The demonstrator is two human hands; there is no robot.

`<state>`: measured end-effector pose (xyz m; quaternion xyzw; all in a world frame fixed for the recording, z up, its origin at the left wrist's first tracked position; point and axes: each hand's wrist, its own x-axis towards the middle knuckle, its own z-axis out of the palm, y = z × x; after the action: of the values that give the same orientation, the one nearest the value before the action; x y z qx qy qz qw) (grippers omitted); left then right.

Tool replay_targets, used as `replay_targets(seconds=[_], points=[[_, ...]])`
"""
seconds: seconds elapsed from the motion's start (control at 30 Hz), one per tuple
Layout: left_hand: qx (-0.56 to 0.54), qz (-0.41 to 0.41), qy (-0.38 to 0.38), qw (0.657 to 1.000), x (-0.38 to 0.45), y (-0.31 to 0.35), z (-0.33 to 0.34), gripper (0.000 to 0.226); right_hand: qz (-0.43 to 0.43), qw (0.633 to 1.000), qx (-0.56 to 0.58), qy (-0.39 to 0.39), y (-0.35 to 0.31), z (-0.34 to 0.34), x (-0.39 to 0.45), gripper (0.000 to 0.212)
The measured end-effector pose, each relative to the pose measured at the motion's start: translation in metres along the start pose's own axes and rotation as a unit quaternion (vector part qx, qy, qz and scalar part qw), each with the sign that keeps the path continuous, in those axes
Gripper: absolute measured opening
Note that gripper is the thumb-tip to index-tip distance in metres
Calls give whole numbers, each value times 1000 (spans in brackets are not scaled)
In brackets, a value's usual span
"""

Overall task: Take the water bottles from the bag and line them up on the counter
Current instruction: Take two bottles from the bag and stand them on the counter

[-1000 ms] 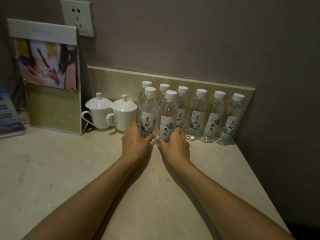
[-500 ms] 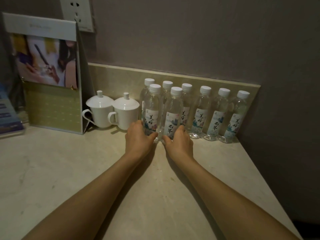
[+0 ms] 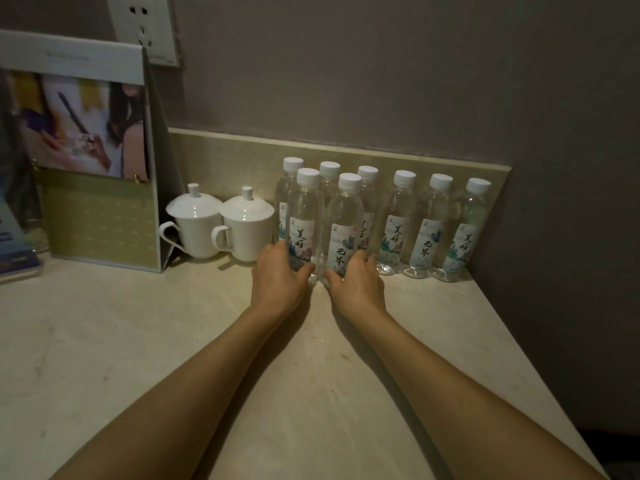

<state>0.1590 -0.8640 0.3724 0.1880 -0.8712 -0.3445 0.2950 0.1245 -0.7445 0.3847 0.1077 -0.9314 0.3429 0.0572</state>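
Several clear water bottles with white caps and flowered labels stand on the beige counter (image 3: 138,341). Most form a row (image 3: 433,223) along the low backsplash. Two more stand side by side in front of that row. My left hand (image 3: 277,275) is wrapped around the base of the front left bottle (image 3: 304,216). My right hand (image 3: 358,284) grips the base of the front right bottle (image 3: 344,223). Both bottles are upright and touch each other. No bag is in view.
Two white lidded cups (image 3: 221,223) stand just left of the bottles. A standing card display (image 3: 90,161) and a blue booklet (image 3: 14,247) sit further left. The wall closes the back and the right, with a socket (image 3: 145,26) above.
Both hands and the two front bottles stay nearly in place, nudged slightly toward the back row. The view has shifted a little.
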Motion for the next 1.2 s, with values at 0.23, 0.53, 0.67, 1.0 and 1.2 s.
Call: replay_targets(seconds=[0.23, 0.53, 0.67, 1.0, 1.2], points=[[-6, -8, 6, 1000, 1, -2, 2, 45, 0, 1000, 15, 8, 3, 0, -1, 61], [1, -12, 10, 1000, 3, -3, 2, 47, 0, 1000, 12, 8, 1, 2, 0, 58], [-9, -13, 12, 1000, 3, -3, 1, 48, 1, 1000, 10, 13, 1, 3, 0, 58], [-34, -3, -8, 999, 4, -3, -3, 50, 6, 1000, 17, 15, 2, 1, -2, 59], [-45, -9, -25, 999, 4, -1, -6, 50, 17, 1000, 26, 7, -1, 0, -1, 56]])
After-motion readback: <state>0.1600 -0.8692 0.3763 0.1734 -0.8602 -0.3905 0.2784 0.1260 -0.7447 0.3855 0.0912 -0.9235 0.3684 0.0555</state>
